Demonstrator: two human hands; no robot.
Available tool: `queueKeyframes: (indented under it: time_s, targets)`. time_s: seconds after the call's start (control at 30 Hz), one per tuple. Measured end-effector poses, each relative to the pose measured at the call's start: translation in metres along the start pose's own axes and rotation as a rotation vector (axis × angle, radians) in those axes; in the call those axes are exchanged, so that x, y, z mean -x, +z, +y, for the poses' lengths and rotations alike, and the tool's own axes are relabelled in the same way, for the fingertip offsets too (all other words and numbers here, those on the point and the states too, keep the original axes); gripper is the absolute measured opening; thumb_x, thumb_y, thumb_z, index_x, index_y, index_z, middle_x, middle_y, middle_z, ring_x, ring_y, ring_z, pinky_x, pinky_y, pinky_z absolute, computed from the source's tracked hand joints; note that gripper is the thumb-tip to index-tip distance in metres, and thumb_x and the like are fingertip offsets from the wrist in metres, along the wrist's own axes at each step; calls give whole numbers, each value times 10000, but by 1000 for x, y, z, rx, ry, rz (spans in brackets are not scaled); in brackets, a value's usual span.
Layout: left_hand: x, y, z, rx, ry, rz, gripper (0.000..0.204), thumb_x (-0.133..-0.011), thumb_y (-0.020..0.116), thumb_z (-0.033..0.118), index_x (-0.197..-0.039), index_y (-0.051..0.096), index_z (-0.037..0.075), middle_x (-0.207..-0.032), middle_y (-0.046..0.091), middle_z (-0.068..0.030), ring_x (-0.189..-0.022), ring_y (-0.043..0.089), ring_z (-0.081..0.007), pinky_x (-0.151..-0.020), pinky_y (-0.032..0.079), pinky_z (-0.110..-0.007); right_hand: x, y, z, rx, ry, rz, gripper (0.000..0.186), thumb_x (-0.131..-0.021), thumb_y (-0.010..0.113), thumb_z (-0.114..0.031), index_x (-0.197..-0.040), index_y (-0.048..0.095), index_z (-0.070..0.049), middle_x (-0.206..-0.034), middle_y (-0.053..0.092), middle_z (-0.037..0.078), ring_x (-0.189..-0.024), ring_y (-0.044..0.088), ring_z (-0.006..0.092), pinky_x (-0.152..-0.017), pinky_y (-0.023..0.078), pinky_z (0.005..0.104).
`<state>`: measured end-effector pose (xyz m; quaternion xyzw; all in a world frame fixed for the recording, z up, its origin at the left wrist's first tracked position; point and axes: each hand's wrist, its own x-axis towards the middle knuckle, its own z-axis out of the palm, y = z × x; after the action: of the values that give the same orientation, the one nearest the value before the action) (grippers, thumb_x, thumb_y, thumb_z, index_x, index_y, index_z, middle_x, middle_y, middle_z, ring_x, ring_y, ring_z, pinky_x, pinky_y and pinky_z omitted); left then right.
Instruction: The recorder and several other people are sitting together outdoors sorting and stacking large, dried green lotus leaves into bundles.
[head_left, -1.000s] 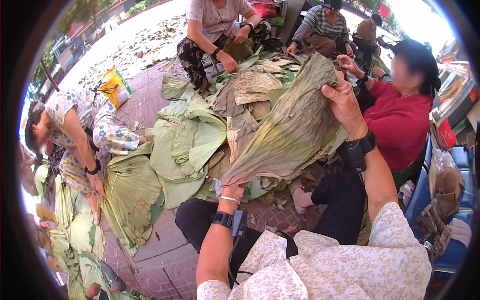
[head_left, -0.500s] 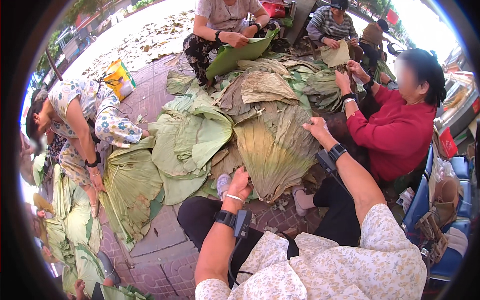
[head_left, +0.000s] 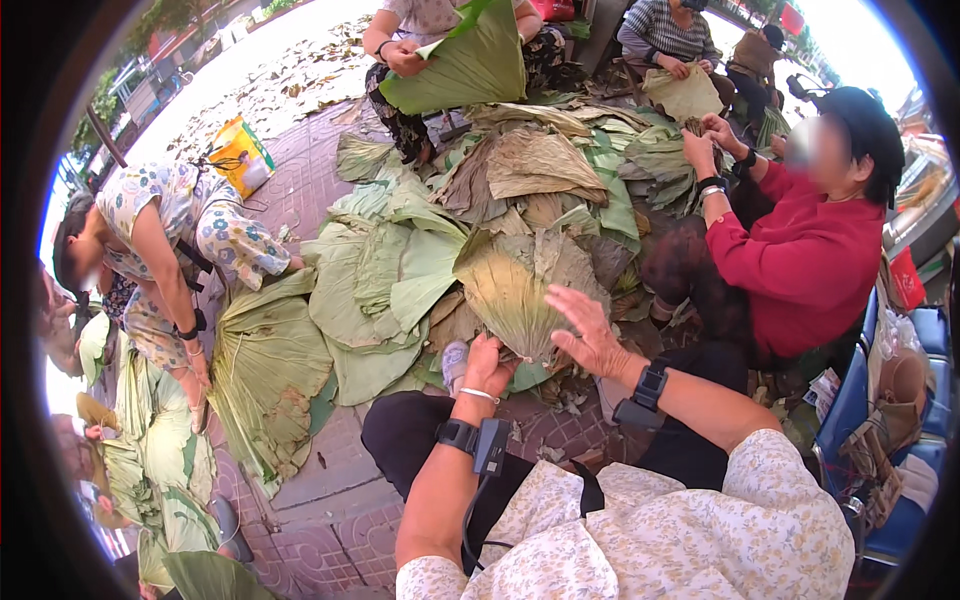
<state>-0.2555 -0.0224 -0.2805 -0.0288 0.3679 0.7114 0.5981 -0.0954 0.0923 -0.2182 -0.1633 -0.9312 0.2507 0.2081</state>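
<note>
"Where's the leaf (head_left: 505, 290)?"
"On the pile (head_left: 545, 165), its lower right partly hidden behind the right hand (head_left: 590, 335)."
"And the hands?"
"Right one's spread wide. The left hand (head_left: 487, 367) curls by the leaf's narrow end; whether it grips, I can't tell."

Outdoor paved workspace | patterned pavers (head_left: 335, 545) | trees (head_left: 168, 22) | leaf pile (head_left: 545, 168) | blue seats (head_left: 934, 385)
</note>
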Motion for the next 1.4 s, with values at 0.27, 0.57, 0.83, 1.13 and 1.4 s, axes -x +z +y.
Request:
queueKeyframes:
  time_s: [0.27,0.57,0.83,1.13,1.4]
  targets:
    - [5,17,-3,-260,51,140,269,-812,514,2,-1076,482,45,-969,590,-89,-812,599,-221,-685,512,-372,-2,15,-14,-85,-26,94,251,-878,507,-192,-1081,553,-53,-1061,589,98,-1025,536,260,-847,394,348]
    - [10,18,-7,-192,127,82,246,-819,503,-10,-1053,462,53,-953,574,-72,-844,584,-215,-655,515,-376,-33,12,-24,-20,66,323,269,-813,548,-128,-1066,563,-41,-1056,589,138,-984,557,289,-818,425,369]
    - [8,0,-20,-92,91,136,190,-870,411,52,-1058,440,39,-952,553,-92,-793,573,-207,-621,497,-314,-6,65,-40,-126,186,4,457,-855,488,-323,-1209,456,-36,-1243,468,138,-1194,394,273,-961,286,383]
    - [11,5,-2,-154,-16,5,399,-819,611,318,-1092,502,47,-972,578,-96,-791,596,-196,-648,501,-315,-4,57,-27,-35,23,-256,876,-785,406,-655,-1341,247,4,-1376,268,206,-1293,228,323,-1028,174,426]
    - [4,8,2,-175,6,255,388,-736,566,-98,-1075,441,45,-937,560,-134,-805,593,-257,-650,521,-391,2,43,-4,-213,117,-6,783,-780,541,-544,-1291,342,16,-1349,330,187,-1276,280,305,-1028,224,396]
